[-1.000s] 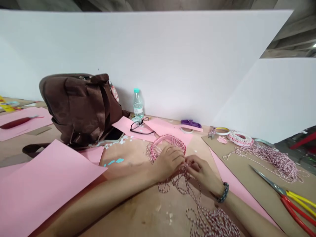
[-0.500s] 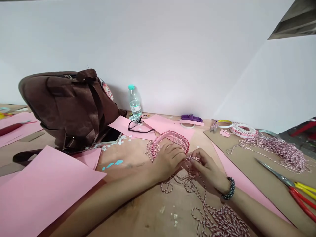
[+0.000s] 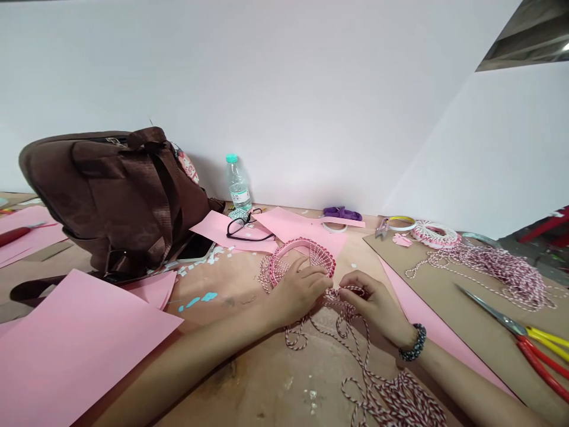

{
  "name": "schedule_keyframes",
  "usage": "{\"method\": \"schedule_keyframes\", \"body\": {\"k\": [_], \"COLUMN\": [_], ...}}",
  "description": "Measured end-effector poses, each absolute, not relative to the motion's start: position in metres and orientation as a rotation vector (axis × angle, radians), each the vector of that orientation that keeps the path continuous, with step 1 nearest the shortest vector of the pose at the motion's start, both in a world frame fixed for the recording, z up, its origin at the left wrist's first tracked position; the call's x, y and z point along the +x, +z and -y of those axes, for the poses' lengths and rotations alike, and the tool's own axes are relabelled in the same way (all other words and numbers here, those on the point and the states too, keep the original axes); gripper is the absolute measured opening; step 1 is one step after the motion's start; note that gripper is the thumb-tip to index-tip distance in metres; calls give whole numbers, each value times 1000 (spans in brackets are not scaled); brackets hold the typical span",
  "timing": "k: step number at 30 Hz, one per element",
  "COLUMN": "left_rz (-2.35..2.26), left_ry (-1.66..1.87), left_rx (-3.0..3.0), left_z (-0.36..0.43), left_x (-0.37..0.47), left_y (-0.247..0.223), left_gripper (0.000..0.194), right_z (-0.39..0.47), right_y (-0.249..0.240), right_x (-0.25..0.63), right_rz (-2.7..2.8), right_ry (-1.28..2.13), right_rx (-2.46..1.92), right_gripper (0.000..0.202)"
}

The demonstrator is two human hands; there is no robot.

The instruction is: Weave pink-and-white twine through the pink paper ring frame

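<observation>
A small pink basket frame (image 3: pixel 306 252) wound with red-and-white twine stands on the wooden table (image 3: pixel 262 367). My left hand (image 3: pixel 297 292) rests against its near side, fingers curled on the weave. My right hand (image 3: pixel 372 305), with a dark bead bracelet at the wrist, pinches the red-and-white twine (image 3: pixel 355 347) just right of the basket. The twine trails toward me into a loose heap (image 3: pixel 395 400) at the bottom edge.
A brown bag (image 3: pixel 111 196) sits at left with a phone (image 3: pixel 195 248) beside it. Pink paper sheets (image 3: pixel 75 344), glasses (image 3: pixel 244 228), a water bottle (image 3: pixel 237 184), a second twine heap (image 3: pixel 502 267), tape rolls (image 3: pixel 402 223) and scissors (image 3: pixel 520 338) lie around. White boards stand behind.
The view has shifted slightly down and right. My right hand has drawn the twine a little to the right of the basket; my left hand stays on the basket.
</observation>
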State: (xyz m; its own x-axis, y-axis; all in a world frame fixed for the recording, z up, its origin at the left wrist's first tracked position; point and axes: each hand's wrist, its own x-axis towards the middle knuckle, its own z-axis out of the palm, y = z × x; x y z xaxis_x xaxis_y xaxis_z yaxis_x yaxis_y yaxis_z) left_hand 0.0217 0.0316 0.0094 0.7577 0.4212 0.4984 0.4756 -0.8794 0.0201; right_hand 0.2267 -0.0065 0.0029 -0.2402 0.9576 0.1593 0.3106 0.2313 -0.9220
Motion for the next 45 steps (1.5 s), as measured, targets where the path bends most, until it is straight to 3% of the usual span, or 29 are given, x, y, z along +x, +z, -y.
{"method": "schedule_keyframes", "body": {"k": [7, 14, 25, 31, 39, 45], "left_rz": [906, 876, 983, 975, 929, 882], "left_ry": [-596, -428, -504, -544, -602, -605], "left_rx": [-2689, -2710, -2740, -2683, -2737, -2736], "left_z": [-41, -32, -22, -19, -10, -9], "left_x": [20, 18, 21, 22, 25, 26], "left_y": [8, 19, 29, 33, 35, 28], "left_gripper": [12, 17, 23, 23, 21, 20], "right_z": [7, 9, 11, 15, 21, 20], "right_y": [8, 17, 12, 14, 10, 15], "right_x": [227, 228, 232, 239, 235, 228], "right_rz": [1727, 1959, 1854, 1883, 2002, 2164], "right_ry": [1013, 693, 685, 832, 100, -56], "right_rx": [-1297, -1405, -1362, -1344, -1257, -1130], "right_gripper": [23, 14, 33, 24, 22, 12]}}
